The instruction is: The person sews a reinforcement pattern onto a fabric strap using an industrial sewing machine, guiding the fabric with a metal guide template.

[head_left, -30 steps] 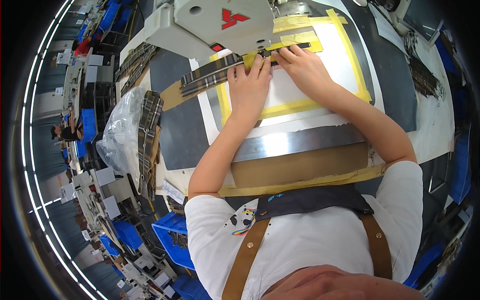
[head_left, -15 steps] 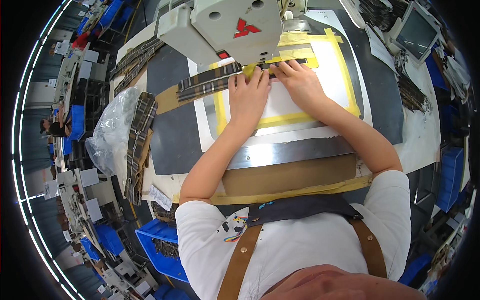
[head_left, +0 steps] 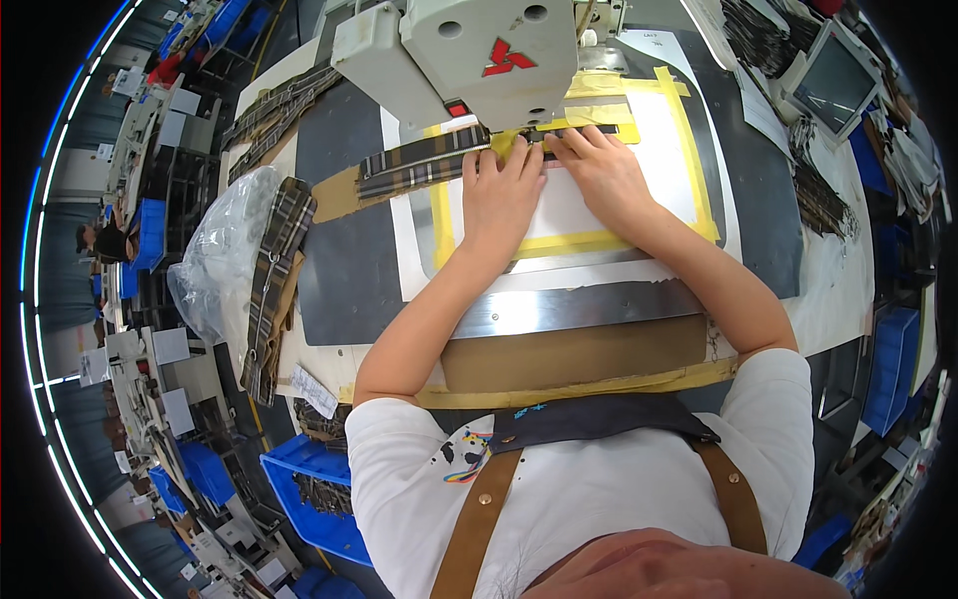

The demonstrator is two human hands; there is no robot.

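Observation:
Beneath the white head of an industrial sewing machine (head_left: 429, 45), both of my hands work at a narrow dark strip (head_left: 605, 130) lying on a yellow-taped white template (head_left: 579, 210). My left hand (head_left: 502, 195) lies flat with its fingers stretched over the near edge of the strip. Beside it, my right hand (head_left: 606, 178) presses down with extended fingertips close to the left ones. Plaid fabric strips (head_left: 414, 165) in brown, black and white run out to the left of my left hand, on a brown backing piece (head_left: 339, 195). The exact spot under the needle is hidden.
At the left lie more plaid strips (head_left: 272, 270) and a clear plastic bag (head_left: 215, 265). A blue crate (head_left: 314, 499) stands below the table's left edge. On the right are a monitor (head_left: 836, 75) and a dark strip bundle (head_left: 823, 185). A metal bar (head_left: 579, 304) crosses the table front.
The whole view has shifted slightly, with the machine head a little farther right and lower in it. My hands keep nearly the same place on the strip.

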